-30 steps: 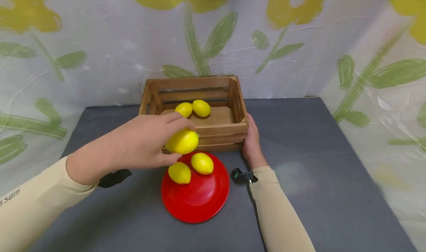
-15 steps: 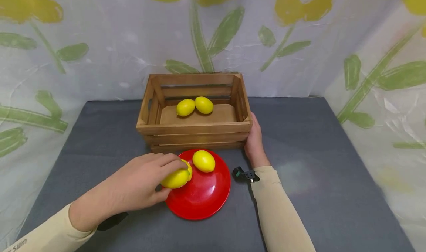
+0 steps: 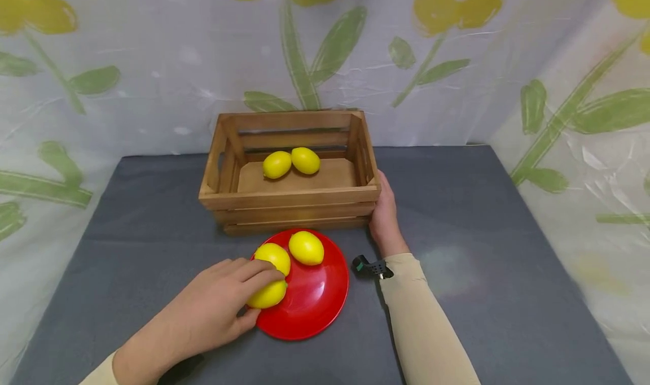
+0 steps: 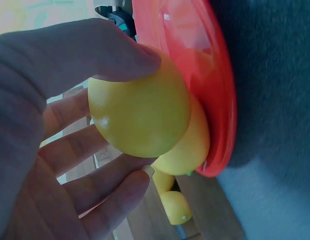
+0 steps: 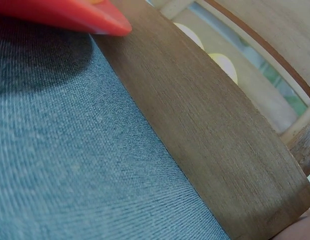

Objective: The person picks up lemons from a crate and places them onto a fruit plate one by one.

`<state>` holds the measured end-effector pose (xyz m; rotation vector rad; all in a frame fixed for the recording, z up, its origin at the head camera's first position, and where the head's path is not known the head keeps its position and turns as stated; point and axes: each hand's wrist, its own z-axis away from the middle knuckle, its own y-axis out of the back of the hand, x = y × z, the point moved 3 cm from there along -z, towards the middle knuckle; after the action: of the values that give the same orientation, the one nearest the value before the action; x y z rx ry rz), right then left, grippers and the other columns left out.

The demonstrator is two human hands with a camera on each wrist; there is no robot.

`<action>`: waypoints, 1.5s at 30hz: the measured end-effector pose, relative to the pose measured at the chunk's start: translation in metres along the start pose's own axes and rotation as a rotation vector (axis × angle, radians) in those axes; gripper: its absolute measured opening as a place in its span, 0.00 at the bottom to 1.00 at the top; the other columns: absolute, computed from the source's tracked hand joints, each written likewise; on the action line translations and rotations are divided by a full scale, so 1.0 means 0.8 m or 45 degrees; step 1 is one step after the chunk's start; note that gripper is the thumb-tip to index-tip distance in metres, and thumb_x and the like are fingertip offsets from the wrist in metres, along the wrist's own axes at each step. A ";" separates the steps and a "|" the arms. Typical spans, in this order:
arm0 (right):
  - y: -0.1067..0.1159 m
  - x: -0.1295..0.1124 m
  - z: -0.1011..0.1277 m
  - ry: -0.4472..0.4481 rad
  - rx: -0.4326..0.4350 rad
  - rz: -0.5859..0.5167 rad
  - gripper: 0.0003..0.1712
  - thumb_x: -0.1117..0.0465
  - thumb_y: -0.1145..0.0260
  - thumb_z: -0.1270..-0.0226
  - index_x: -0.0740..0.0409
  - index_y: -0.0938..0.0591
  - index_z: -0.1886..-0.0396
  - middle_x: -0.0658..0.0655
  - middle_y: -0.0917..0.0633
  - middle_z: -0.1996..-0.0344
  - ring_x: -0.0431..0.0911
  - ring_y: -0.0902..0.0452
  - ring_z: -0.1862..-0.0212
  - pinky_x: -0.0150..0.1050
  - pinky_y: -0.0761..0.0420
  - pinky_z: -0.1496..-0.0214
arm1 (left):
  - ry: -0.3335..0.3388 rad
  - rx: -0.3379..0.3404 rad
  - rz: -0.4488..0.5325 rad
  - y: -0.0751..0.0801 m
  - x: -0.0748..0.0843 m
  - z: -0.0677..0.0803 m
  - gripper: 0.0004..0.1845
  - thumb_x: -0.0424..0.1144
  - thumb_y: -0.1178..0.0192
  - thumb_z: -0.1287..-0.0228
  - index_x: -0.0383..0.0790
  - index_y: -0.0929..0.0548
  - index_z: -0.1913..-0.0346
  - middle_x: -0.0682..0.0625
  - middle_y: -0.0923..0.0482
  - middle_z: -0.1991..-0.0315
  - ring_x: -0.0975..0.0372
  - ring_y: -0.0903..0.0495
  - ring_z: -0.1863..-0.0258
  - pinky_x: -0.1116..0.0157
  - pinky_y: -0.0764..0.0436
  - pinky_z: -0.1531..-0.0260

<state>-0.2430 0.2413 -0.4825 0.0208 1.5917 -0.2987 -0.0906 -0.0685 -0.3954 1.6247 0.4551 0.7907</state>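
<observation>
My left hand (image 3: 256, 294) grips a yellow lemon (image 3: 271, 296) at the left edge of a red plate (image 3: 315, 306). In the left wrist view the thumb lies over this lemon (image 4: 139, 115) and the fingers curl under it, and it touches the plate (image 4: 200, 60). Two more lemons (image 3: 274, 256) (image 3: 306, 247) lie on the plate's far side. Behind the plate stands a wooden crate (image 3: 291, 197) with two lemons (image 3: 276, 164) (image 3: 306, 160) inside. My right hand (image 3: 383, 207) rests flat against the crate's right front corner.
Everything sits on a grey mat (image 3: 482, 232) with bare room to the left and right. A floral plastic sheet (image 3: 457, 63) hangs close behind the crate. In the right wrist view the crate wall (image 5: 210, 140) and the plate's rim (image 5: 59, 12) are very close.
My left hand has brought the lemon down from in front of the crate to the plate's near left part. The right hand has stayed at the crate.
</observation>
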 end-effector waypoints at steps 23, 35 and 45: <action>0.004 -0.004 -0.002 0.044 -0.001 -0.017 0.30 0.46 0.55 0.09 0.54 0.29 0.19 0.59 0.30 0.21 0.52 0.35 0.21 0.54 0.37 0.16 | 0.004 0.095 0.003 -0.016 0.006 0.004 0.36 0.43 0.17 0.47 0.56 0.17 0.33 0.59 0.20 0.41 0.67 0.21 0.47 0.58 0.12 0.49; -0.003 -0.001 0.002 0.030 0.003 -0.010 0.30 0.46 0.54 0.10 0.54 0.28 0.20 0.59 0.28 0.22 0.52 0.33 0.23 0.53 0.35 0.17 | 0.048 0.077 0.028 -0.026 0.004 0.009 0.36 0.44 0.17 0.46 0.57 0.18 0.32 0.62 0.22 0.41 0.68 0.21 0.47 0.57 0.12 0.48; 0.001 -0.002 0.001 0.031 0.002 0.010 0.30 0.46 0.54 0.10 0.54 0.28 0.20 0.59 0.29 0.21 0.52 0.34 0.22 0.53 0.35 0.17 | 0.062 0.061 0.033 -0.029 0.004 0.006 0.36 0.43 0.17 0.46 0.58 0.18 0.33 0.63 0.22 0.42 0.69 0.22 0.49 0.58 0.12 0.49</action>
<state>-0.2418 0.2419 -0.4808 0.0324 1.6151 -0.2946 -0.0820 -0.0646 -0.4171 1.6614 0.4919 0.8457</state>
